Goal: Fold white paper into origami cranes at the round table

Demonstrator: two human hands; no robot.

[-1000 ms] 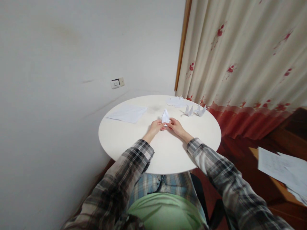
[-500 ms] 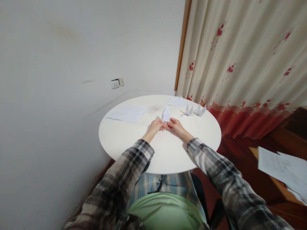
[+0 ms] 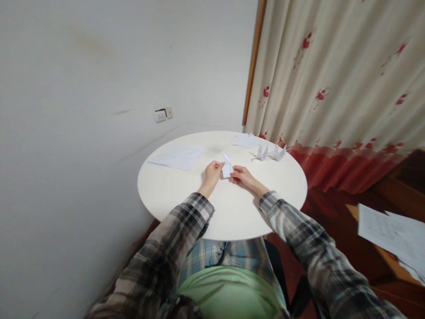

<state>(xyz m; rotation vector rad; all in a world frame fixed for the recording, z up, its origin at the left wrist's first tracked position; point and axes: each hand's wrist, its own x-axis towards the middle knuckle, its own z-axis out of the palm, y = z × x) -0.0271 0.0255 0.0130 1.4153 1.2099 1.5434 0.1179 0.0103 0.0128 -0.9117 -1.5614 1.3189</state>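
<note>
A small folded piece of white paper (image 3: 226,169), pointed at its far end, is held between my two hands over the round white table (image 3: 232,212). My left hand (image 3: 213,172) pinches its left side with thumb and fingers. On the opposite side, my right hand (image 3: 242,174) grips the lower right edge. Two folded paper cranes (image 3: 262,153) stand side by side beyond my right hand. Fine creases in the held paper are too small to make out.
White paper sheets (image 3: 177,156) lie at the table's left. More paper (image 3: 245,141) lies at the far edge with a small folded piece by it. A wall is on the left, a flowered curtain (image 3: 332,79) behind. Papers (image 3: 388,230) rest on a wooden surface at right.
My left hand has moved up along the folded paper's left side, and the paper has tilted with its tip shifted left. My right hand stays at the lower right edge.
</note>
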